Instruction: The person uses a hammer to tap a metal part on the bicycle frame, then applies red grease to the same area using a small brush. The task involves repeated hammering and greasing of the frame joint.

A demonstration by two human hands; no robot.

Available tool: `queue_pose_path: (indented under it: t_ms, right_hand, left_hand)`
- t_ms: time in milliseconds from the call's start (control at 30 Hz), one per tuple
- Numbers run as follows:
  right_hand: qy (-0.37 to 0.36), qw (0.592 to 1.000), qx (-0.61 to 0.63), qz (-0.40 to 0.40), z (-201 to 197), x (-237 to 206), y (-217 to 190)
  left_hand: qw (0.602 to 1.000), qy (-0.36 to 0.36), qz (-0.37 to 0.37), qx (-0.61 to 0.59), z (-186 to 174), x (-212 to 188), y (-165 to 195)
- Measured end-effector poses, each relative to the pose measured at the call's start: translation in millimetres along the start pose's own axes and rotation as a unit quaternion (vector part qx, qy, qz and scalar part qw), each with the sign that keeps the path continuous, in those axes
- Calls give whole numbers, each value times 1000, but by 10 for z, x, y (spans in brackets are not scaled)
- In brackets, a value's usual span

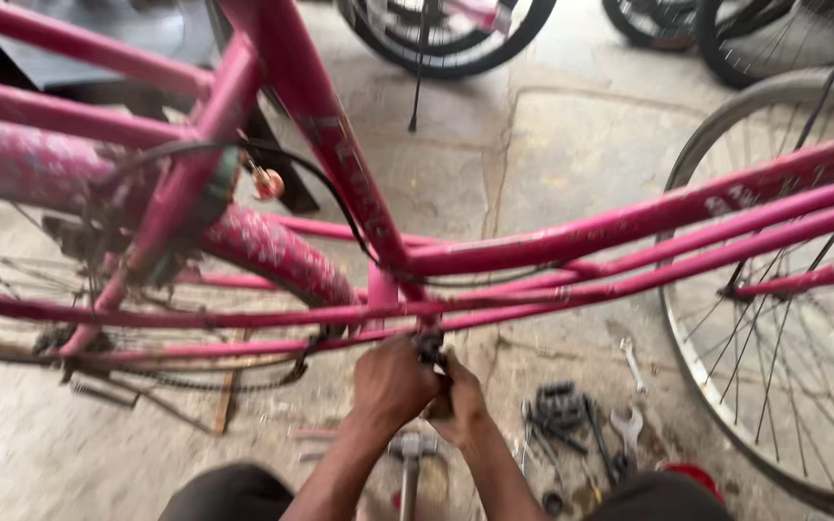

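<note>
Both knees sit dark at the bottom edge, and between them a hammer (409,453) rests on the concrete floor (533,145). Just above it my left hand (393,381) and right hand (458,403) press together under the pink bicycle frame (533,246). Left fingers are clenched over a small dark fitting (429,347) at the bottom of the frame; right fingers curl close beside it, though I cannot tell what they grip. To my right, pedals (560,403) and spanners (627,425) lie scattered on the floor, near a spoked wheel (784,318). A chain (195,378) hangs at the left
</note>
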State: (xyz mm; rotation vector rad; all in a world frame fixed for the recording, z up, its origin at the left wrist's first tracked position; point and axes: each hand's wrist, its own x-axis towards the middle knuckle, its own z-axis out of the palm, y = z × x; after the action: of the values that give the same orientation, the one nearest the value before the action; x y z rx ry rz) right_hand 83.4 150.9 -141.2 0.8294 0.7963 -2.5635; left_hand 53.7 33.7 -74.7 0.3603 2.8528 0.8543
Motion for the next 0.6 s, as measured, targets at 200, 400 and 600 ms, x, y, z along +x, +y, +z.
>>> queue_pose_path:
  t_ms: [200,400,600]
  right_hand:
    - [-155,987,-19,-34,104,222,313]
    - [77,910,-291,-286,-21,-70,-26]
    - [209,607,-687,-341,466,-470,-266]
  left_hand:
    - [990,102,93,43,74,-12,355]
    - [981,144,-46,-123,447,77,-458]
    - [787,-116,-301,-526,824,295,-748]
